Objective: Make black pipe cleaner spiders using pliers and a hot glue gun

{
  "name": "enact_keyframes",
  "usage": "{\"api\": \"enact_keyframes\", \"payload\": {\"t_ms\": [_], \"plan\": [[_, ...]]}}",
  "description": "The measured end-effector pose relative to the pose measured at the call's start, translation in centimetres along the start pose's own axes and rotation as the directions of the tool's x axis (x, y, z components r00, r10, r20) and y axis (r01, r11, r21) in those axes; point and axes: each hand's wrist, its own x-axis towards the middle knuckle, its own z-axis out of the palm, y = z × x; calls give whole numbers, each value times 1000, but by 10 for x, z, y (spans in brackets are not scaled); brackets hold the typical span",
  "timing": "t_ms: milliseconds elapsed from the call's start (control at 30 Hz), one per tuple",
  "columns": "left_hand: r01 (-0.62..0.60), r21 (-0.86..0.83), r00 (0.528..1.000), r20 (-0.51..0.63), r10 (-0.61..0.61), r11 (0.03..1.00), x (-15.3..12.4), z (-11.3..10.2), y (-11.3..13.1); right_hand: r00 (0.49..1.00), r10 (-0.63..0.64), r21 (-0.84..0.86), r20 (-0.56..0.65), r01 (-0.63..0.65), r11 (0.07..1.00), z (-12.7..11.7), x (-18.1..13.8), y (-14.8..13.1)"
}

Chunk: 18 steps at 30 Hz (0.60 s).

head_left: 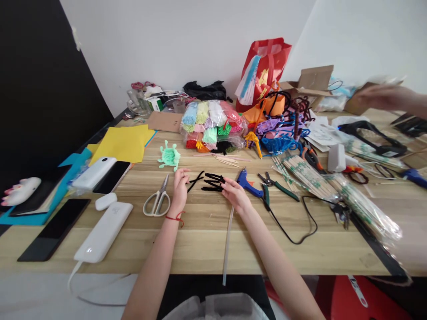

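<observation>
My right hand [234, 194] pinches a bundle of bent black pipe cleaners [212, 182], whose ends fan out to the left. Opposite it, my left hand [180, 187] has curled fingers closed on thin crossed black pipe cleaner pieces [196, 180]. White-handled scissors [157, 201] lie beside my left wrist. Just beyond that hand sits a mint-green fuzzy pipe cleaner figure [169, 156]. A blue glue gun [248, 183] rests right of my right hand, with green-handled pliers [283, 188] beyond it. A clear glue stick [228, 249] lies between my forearms.
Bagged coloured pipe cleaners [213, 124] stand behind, near a red bag [267, 66]. Bundles of wooden sticks [360, 209] and a black cable [296, 242] lie right. Phones [55, 229] and a white power bank [104, 231] lie left. Another person's blurred hand [380, 95] reaches in.
</observation>
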Motion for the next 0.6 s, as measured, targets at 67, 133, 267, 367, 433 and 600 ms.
{"api": "enact_keyframes", "payload": {"t_ms": [67, 133, 267, 367, 433, 600], "plan": [[-9, 12, 1000, -6, 9, 1000, -1, 1, 1, 1000, -11, -13, -1, 11, 1000, -1, 2, 0], [-15, 26, 1000, -4, 15, 1000, -2, 3, 2, 1000, -17, -23, 1, 17, 1000, -2, 3, 0], [-35, 86, 998, 48, 31, 996, -3, 5, 5, 1000, -25, -14, 3, 25, 1000, -2, 4, 1], [-47, 121, 996, 76, 38, 992, -3, 5, 4, 1000, -19, -15, 4, 19, 1000, -1, 4, 3], [-31, 139, 998, 66, 22, 990, -3, 6, 1, 1000, -16, -18, 2, 16, 1000, -1, 5, 4], [-21, 191, 998, 63, 9, 981, -1, 9, -3, 1000, -18, -29, 0, 18, 999, -1, 6, 6]]}}
